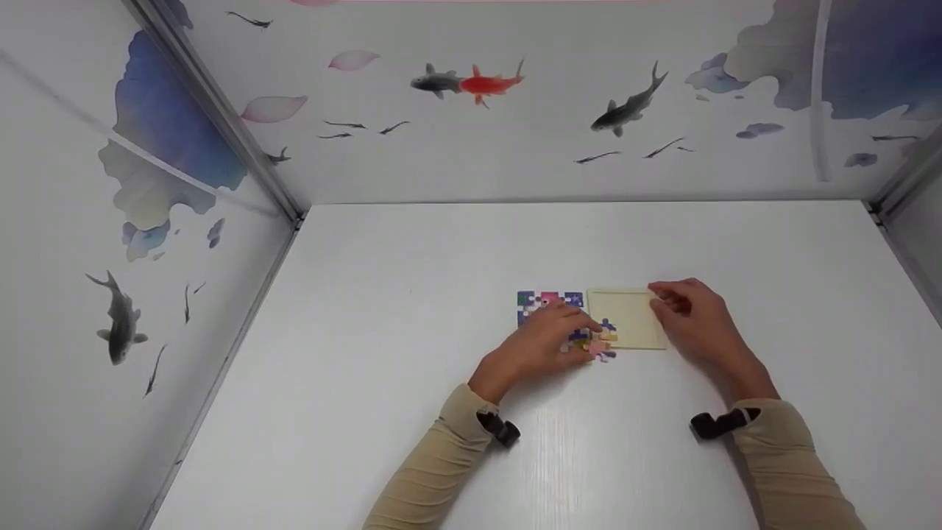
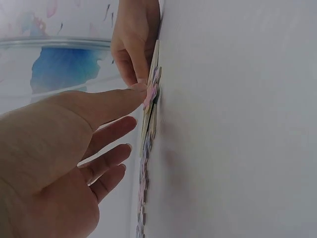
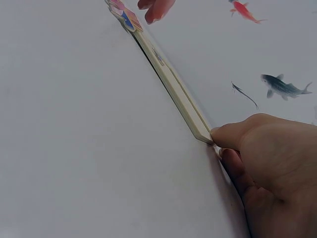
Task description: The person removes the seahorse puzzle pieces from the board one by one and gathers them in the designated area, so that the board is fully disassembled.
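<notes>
In the head view my left hand [image 1: 541,342] holds a few joined jigsaw puzzle pieces [image 1: 602,348] between thumb and forefinger. They overlap the lower left corner of a pale, shallow puzzle tray [image 1: 629,313]. The left wrist view shows the thumb against a pink piece [image 2: 149,96], the other fingers spread below. My right hand [image 1: 695,316] pinches the tray's right edge, its thumb on the rim [image 3: 200,134] in the right wrist view. Left of the tray lie more puzzle pieces [image 1: 525,299], blue and pink, partly hidden under my left hand.
All of this rests on a white table [image 1: 368,331]. A white back panel [image 1: 530,147] printed with fish rises behind it, and a similar side panel [image 1: 59,353] stands at the left. Each wrist carries a black strap device, one near the left sleeve [image 1: 449,434].
</notes>
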A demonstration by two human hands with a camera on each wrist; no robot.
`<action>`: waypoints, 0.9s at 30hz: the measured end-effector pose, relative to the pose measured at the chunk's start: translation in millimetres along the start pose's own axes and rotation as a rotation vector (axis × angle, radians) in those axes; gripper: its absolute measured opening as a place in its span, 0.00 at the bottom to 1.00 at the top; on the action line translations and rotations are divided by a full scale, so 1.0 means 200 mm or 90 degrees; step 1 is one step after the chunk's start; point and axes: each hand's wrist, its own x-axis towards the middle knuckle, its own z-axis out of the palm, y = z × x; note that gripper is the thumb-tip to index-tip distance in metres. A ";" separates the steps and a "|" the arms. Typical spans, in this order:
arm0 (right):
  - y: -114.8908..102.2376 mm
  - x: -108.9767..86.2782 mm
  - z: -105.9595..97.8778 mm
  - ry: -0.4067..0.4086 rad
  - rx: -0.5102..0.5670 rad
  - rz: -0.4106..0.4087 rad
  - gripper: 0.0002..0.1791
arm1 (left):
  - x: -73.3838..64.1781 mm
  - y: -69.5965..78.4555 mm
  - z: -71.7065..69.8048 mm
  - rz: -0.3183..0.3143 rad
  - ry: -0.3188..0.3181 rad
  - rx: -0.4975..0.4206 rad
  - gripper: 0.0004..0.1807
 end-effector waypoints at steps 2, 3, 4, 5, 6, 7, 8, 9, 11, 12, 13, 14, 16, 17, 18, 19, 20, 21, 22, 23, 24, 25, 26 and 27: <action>0.00 0.00 0.00 0.000 0.001 -0.001 0.22 | 0.02 0.01 0.01 0.007 0.000 0.001 0.20; 0.00 0.00 0.00 0.000 0.003 -0.002 0.22 | 0.02 0.02 0.01 0.012 0.001 0.003 0.20; 0.00 0.00 0.00 0.001 0.003 -0.004 0.22 | 0.03 0.02 0.02 0.018 0.003 0.006 0.20; 0.00 0.00 0.00 0.001 0.005 -0.007 0.22 | 0.04 0.03 0.02 0.022 0.005 0.010 0.19; 0.00 0.00 0.00 0.002 0.006 -0.008 0.22 | 0.04 0.03 0.03 0.026 0.007 0.013 0.19; 0.00 0.00 0.00 0.003 0.006 -0.010 0.22 | 0.05 0.03 0.03 0.028 0.008 0.014 0.19; 0.00 0.00 0.00 0.005 0.007 -0.010 0.22 | 0.05 0.03 0.04 0.029 0.008 0.017 0.18; 0.00 0.00 0.00 0.006 0.008 -0.011 0.21 | 0.06 0.04 0.04 0.028 0.008 0.019 0.18; -0.01 0.00 0.00 0.008 0.008 -0.010 0.21 | 0.06 0.04 0.05 0.029 0.010 0.022 0.17; -0.01 0.00 0.00 0.009 0.009 -0.009 0.21 | 0.06 0.04 0.05 0.029 0.011 0.024 0.16; -0.01 0.00 0.00 0.009 0.011 -0.007 0.21 | 0.07 0.04 0.05 0.030 0.012 0.025 0.16; -0.01 0.00 0.00 0.009 0.012 -0.004 0.21 | 0.07 0.05 0.06 0.032 0.013 0.028 0.15; -0.01 0.00 0.00 0.006 0.013 0.001 0.22 | 0.07 0.05 0.06 0.033 0.015 0.030 0.15; -0.01 0.00 0.00 0.005 0.014 0.004 0.22 | 0.07 0.05 0.06 0.032 0.015 0.030 0.15; -0.01 0.00 0.00 0.005 0.014 0.004 0.22 | 0.07 0.05 0.06 0.029 0.015 0.030 0.15; -0.01 0.00 0.00 0.004 0.013 0.006 0.22 | 0.07 0.05 0.05 0.028 0.015 0.028 0.16; -0.01 0.00 0.00 0.004 0.012 0.007 0.22 | 0.07 0.05 0.06 0.026 0.016 0.025 0.16; -0.01 0.00 0.00 0.003 0.013 0.006 0.22 | 0.07 0.05 0.06 0.024 0.017 0.020 0.15; -0.01 0.00 0.00 0.003 0.013 0.006 0.22 | 0.07 0.05 0.06 0.024 0.018 0.015 0.15; -0.01 0.00 0.00 0.003 0.013 0.005 0.22 | 0.06 0.05 0.06 0.025 0.020 0.010 0.15; 0.00 0.00 0.00 0.002 0.013 0.004 0.22 | 0.06 0.05 0.06 0.025 0.023 0.005 0.14; 0.00 0.00 0.00 0.002 0.012 0.003 0.22 | 0.06 0.05 0.06 0.026 0.026 0.001 0.13; 0.00 0.00 0.00 0.001 0.012 0.001 0.22 | 0.06 0.05 0.06 0.026 0.030 -0.001 0.13; 0.00 0.00 0.00 0.001 0.011 0.000 0.22 | 0.06 0.05 0.06 0.027 0.035 -0.002 0.12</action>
